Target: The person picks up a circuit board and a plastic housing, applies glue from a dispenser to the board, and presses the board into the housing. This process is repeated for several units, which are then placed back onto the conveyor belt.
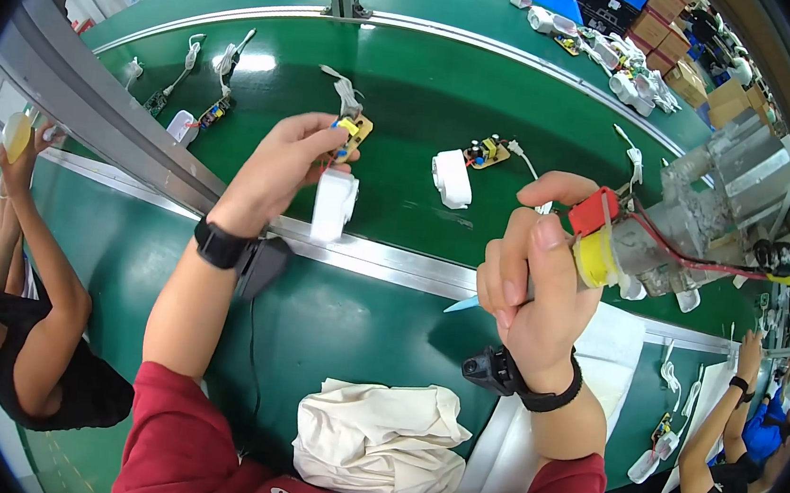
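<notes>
Cream cloth (376, 440) lies bunched nearest the body. Right hand (537, 303): fingers curled round a pointed blue tool (464, 304), presumably so it projects clear. Left hand (279, 167), past the metal rail (402, 269): fingers pinching a circuit board (360, 135); white housing (331, 207) hangs below, apparently tethered by red wires (326, 165).

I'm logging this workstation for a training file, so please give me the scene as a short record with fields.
Left hand: pinches a tan rectangular circuit board
Below that board: boxy white plastic housing, motion-blurred, red wires above it
Right hand: grips a bulky grey tool with yellow collar and red block; a blue pointed tip shows past the fingers
Between the hands: rounded white plastic housing beside a second circuit board, on a glossy green surface
Near the body: crumpled cream cloth
</notes>
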